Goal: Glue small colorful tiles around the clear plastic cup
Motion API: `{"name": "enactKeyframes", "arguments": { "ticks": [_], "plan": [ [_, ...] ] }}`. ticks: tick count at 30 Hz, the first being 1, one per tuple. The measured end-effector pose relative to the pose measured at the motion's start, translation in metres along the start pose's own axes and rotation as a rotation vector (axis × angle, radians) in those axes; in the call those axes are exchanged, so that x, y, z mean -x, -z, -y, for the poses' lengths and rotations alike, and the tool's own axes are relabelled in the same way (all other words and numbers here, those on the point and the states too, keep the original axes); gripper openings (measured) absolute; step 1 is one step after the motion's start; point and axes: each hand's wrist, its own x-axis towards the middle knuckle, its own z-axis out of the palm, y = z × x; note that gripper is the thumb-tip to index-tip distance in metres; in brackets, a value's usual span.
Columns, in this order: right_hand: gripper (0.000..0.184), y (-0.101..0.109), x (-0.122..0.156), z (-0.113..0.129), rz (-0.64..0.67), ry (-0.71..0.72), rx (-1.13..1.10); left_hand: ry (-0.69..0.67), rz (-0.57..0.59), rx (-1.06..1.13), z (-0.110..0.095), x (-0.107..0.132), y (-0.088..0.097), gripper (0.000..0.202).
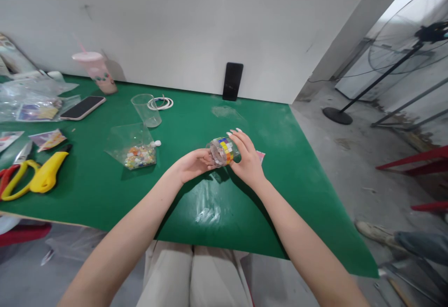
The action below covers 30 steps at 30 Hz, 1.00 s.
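A clear glass jar (222,152), its side partly covered with small coloured square tiles in blue, yellow, white and orange, is tipped on its side between my hands just over the table. My left hand (196,161) closes on one end of it, fingers curled below. At the other end, my right hand (248,157) grips it with thumb beneath and fingers over the top. Left of my hands lies an opened clear bag (140,156) of mixed coloured tile pieces. Beside the bag is a small white cap (157,143). Part of a printed card (261,156) shows behind my right hand.
On the green table (297,195) stand a clear plastic cup (147,111), a white cable coil (164,103) and a pink tumbler (98,71). A phone (83,108), yellow-handled scissors (24,176) and a yellow tool (49,174) lie left. A black phone (233,81) leans on the wall.
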Motion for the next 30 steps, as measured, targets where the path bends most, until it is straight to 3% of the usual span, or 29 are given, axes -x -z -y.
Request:
{"name": "enactKeyframes", "arguments": {
  "ticks": [30],
  "plan": [
    [0.067,-0.0011,-0.0001,-0.0003,-0.034,-0.006,-0.002,0.011,-0.040,0.023,-0.0007,-0.0002,0.0019,0.028]
  ]
}}
